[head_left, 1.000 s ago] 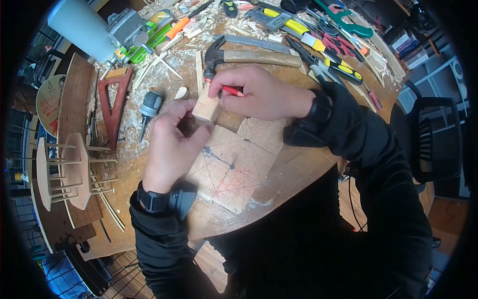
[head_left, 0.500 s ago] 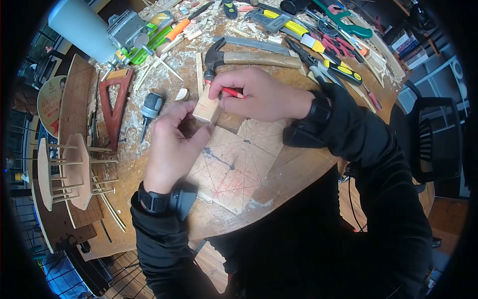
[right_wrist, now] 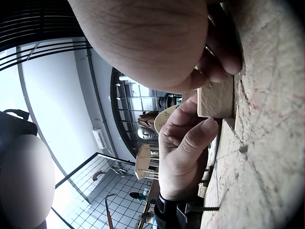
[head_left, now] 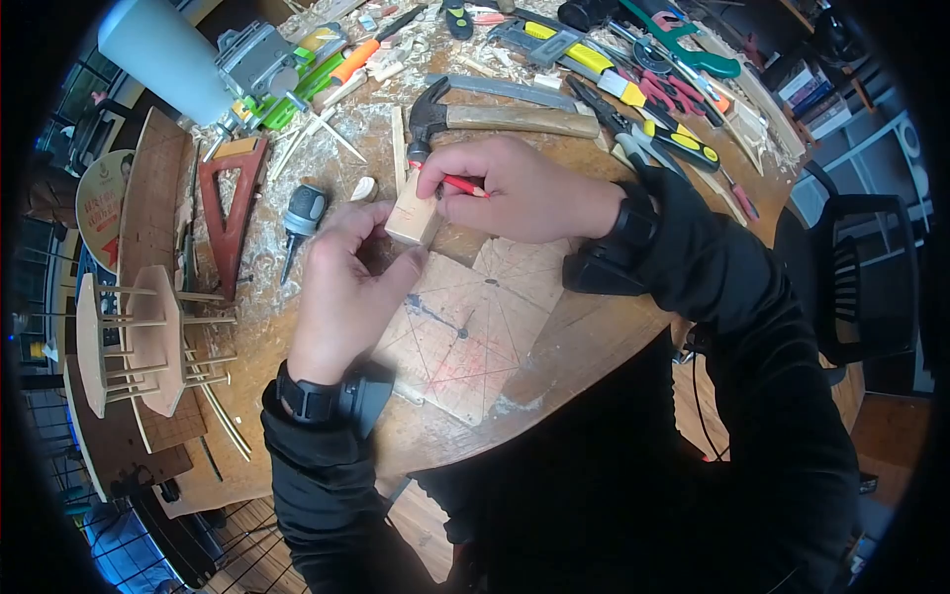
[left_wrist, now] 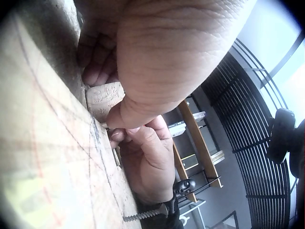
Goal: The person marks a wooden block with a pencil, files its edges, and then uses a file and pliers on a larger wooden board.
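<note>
A small wooden block (head_left: 412,216) with red marks on its top face stands on the bench, just beyond a flat wooden board (head_left: 455,356) scored with lines. My left hand (head_left: 346,287) grips the block's near left side between thumb and fingers, also visible as a hand (right_wrist: 183,157) in the right wrist view. Over the far right of the block, my right hand (head_left: 515,188) pinches a red pencil (head_left: 461,184), its fingertips at the block's top. The pencil's writing end is hidden by the fingers. In the left wrist view the block (left_wrist: 104,99) shows between both hands.
A claw hammer (head_left: 515,119) lies right behind the block. Left of the hands are a stubby screwdriver (head_left: 302,213) and a red triangular frame (head_left: 226,223). Pliers (head_left: 614,114), cutters and wood shavings cover the far side. A slatted wooden model (head_left: 148,337) stands at the left edge.
The red pencil has tilted slightly in my right hand. Both hands and the block keep nearly the same place.
</note>
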A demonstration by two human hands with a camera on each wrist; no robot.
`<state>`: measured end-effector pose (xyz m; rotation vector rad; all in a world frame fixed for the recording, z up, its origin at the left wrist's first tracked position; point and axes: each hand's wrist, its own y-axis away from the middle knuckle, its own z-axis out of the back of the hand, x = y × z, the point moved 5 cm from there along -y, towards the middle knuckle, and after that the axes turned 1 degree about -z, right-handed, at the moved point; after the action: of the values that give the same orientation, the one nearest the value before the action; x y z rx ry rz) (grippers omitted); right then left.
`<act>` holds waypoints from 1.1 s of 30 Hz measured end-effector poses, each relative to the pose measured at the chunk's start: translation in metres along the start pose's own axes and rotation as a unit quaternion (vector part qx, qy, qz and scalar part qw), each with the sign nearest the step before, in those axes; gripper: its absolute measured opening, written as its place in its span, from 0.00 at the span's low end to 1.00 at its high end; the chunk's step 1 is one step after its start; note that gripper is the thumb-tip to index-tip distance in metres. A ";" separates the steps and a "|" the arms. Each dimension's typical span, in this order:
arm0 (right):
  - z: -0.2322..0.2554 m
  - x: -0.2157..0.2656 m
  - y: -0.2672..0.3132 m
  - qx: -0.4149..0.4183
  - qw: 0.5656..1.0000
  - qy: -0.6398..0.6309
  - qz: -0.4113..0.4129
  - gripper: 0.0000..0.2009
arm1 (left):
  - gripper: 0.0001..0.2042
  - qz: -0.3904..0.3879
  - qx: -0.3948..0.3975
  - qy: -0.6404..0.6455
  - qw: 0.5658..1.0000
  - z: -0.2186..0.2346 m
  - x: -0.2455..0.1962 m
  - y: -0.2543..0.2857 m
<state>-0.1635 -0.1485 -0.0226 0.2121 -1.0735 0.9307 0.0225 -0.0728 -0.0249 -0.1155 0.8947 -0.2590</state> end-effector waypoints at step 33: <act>0.000 -0.001 -0.001 -0.011 1.000 -0.001 -0.008 0.10 | 0.20 0.008 -0.030 0.037 0.999 -0.001 -0.002 0.000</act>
<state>-0.1634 -0.1496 -0.0230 0.2039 -1.0825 0.9053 0.0202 -0.0723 -0.0240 -0.1545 0.9777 -0.2223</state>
